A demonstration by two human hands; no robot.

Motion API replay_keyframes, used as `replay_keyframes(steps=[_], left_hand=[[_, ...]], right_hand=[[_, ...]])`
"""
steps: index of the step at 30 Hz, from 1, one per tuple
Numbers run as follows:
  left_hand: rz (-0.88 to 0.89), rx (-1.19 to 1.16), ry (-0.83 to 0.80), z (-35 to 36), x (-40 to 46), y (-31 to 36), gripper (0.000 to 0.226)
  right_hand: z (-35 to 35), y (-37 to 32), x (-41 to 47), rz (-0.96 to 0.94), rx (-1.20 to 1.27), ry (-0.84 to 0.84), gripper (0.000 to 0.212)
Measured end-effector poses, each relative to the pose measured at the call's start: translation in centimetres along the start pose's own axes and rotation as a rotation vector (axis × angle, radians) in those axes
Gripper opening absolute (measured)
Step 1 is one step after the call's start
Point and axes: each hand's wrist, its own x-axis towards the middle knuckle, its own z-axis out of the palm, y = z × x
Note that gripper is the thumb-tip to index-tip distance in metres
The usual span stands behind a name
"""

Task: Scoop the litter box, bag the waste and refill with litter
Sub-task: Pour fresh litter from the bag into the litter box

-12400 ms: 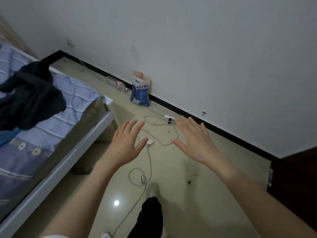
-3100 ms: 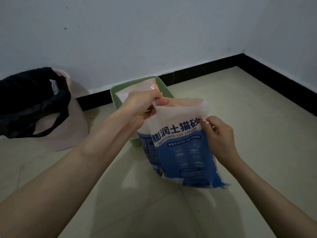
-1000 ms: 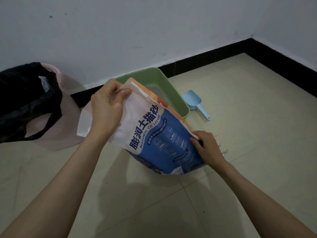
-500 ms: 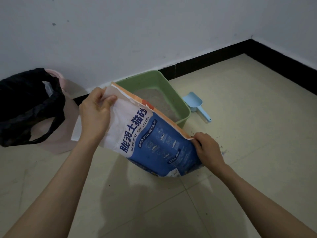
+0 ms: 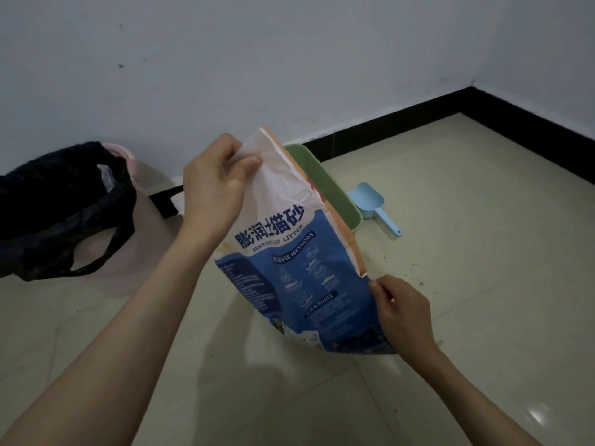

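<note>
While my left hand (image 5: 212, 188) pinches the litter bag (image 5: 299, 268) by its top, my right hand (image 5: 404, 312) grips its bottom corner. That lets me tip it toward the litter box (image 5: 331, 188).

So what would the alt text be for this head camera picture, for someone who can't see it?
Two bare hands hold a blue-and-white cat litter bag in front of a green litter box: left hand at its top, right hand near its bottom corner. A blue scoop lies on the floor beside the box.
</note>
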Motion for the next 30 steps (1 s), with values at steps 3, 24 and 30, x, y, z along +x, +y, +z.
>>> replay_keyframes(steps=[3, 24, 30], left_hand=[[0.013, -0.026, -0.014, 0.8, 1.3, 1.3, 0.020], [0.400, 0.433, -0.002, 5.5, -2.5, -2.9, 0.057], [0.848, 0.828, -0.622, 11.2, -5.4, -4.4, 0.069]], right_hand=[[-1.9, -0.5, -0.6, -0.038, 0.038, 0.076, 0.035], [-1.0, -0.1, 1.5, -0.018, 0.014, 0.025, 0.040], [-1.6, -0.2, 1.3, 0.017, 0.045, -0.041, 0.032]])
